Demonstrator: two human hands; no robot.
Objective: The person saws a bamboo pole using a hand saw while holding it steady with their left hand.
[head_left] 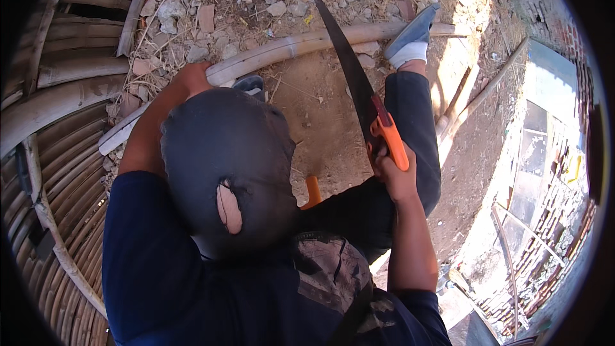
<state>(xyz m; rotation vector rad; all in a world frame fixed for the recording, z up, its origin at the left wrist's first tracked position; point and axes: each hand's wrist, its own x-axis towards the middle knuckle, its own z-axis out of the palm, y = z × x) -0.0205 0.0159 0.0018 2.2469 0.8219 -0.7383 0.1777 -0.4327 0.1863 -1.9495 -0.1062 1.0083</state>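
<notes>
A long pale bamboo pole (282,50) lies across the ground in front of me, from the lower left to the upper right. My left hand (192,79) is closed on it beyond my bent knee; part of the fingers is hidden. In my right hand (397,170) I grip a handsaw (346,57) by its orange handle. Its dark blade points up and away, slanting left, and overlaps the pole in view; whether it touches cannot be told. My right shoe (410,31) rests at or on the pole near its far end.
My bent left knee (224,134), in torn dark trousers, fills the middle. Beside it shows an orange piece (312,192), mostly hidden. A slatted bamboo structure (70,141) stands at left. Stones and straw (224,13) litter the ground ahead. More poles (471,99) lie at right near a brick wall (564,211).
</notes>
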